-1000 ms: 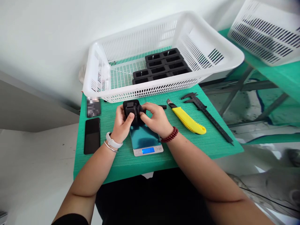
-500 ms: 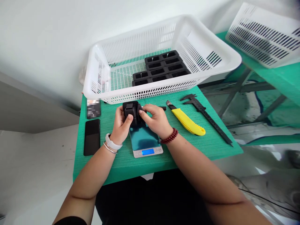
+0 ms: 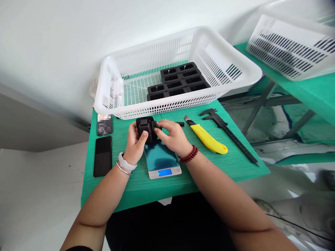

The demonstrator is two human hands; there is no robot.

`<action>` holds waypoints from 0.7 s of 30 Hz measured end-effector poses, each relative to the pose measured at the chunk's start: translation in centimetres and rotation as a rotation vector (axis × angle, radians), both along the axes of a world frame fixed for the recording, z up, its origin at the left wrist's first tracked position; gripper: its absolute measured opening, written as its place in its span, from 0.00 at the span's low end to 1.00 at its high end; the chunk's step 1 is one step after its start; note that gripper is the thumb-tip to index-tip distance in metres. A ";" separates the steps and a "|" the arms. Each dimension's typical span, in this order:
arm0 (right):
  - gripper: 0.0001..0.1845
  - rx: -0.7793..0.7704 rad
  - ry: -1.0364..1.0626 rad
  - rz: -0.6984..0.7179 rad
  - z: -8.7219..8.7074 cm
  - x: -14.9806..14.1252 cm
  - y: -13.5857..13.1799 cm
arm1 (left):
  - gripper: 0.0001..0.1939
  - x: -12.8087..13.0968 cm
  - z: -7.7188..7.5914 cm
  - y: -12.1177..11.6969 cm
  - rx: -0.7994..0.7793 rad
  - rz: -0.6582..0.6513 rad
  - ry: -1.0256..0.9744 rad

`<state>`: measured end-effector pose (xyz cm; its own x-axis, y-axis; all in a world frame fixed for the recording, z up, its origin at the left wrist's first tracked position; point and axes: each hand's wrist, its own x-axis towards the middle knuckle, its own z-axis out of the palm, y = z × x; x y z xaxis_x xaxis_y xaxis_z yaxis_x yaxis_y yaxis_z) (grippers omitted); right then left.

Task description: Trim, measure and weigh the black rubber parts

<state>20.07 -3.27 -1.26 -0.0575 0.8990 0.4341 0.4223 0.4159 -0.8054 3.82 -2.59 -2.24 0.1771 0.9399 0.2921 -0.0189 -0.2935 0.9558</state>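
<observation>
While the left hand (image 3: 134,142) grips the black part (image 3: 145,129) over the scale's (image 3: 161,157) far end, much as a second ago, the right hand (image 3: 173,137), its thumb slightly shifted, pinches the side, so handling seems to continue; beyond, the basket (image 3: 251,75) sits lower in view

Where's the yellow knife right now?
In the head view, the yellow knife lies on the green tabletop, between the right hand and the black caliper.

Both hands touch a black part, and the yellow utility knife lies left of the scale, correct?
No: the head view shows the yellow utility knife to the right of the digital scale; left hand and right hand touch the black part.
</observation>
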 end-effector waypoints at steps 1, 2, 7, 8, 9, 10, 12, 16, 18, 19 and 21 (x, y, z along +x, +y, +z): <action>0.12 -0.007 -0.010 -0.013 0.0 0.0 0.0 | 0.23 0.0 0.0 0.0 0.009 -0.004 0.000; 0.15 -0.011 -0.013 -0.023 0.0 0.0 0.1 | 0.22 0.0 0.0 0.0 0.014 -0.009 0.003; 0.06 -0.002 0.009 0.004 -0.1 0.0 0.0 | 0.22 -0.1 -0.8 0.2 -0.052 -0.013 -0.028; 0.03 0.003 0.015 0.016 -0.1 -0.1 0.0 | 0.22 -0.1 -0.9 0.2 -0.070 -0.016 -0.036; 0.02 0.008 0.021 0.026 -0.2 -0.1 0.0 | 0.22 -0.1 -1.1 0.2 -0.083 -0.020 -0.040; 0.03 0.014 0.028 0.033 -0.2 -0.1 0.0 | 0.22 -0.1 -1.2 0.2 -0.088 -0.026 -0.040; 0.04 0.022 0.035 0.033 -0.2 -0.1 0.0 | 0.22 -0.2 -1.1 0.2 -0.078 -0.036 -0.035; 0.07 0.003 0.007 -0.020 -0.2 -0.1 0.0 | 0.23 -0.2 -0.5 0.1 -0.025 -0.019 0.000; 0.12 -0.014 -0.007 -0.044 -0.2 -0.2 0.0 | 0.23 -0.1 -0.3 0.0 -0.011 -0.019 0.014; 0.12 -0.019 -0.009 -0.049 -0.2 -0.2 0.0 | 0.24 -0.1 -0.2 0.0 -0.012 -0.025 0.017; 0.09 -0.018 -0.002 -0.040 -0.3 -0.2 0.0 | 0.24 -0.1 -0.2 0.0 -0.021 -0.031 0.015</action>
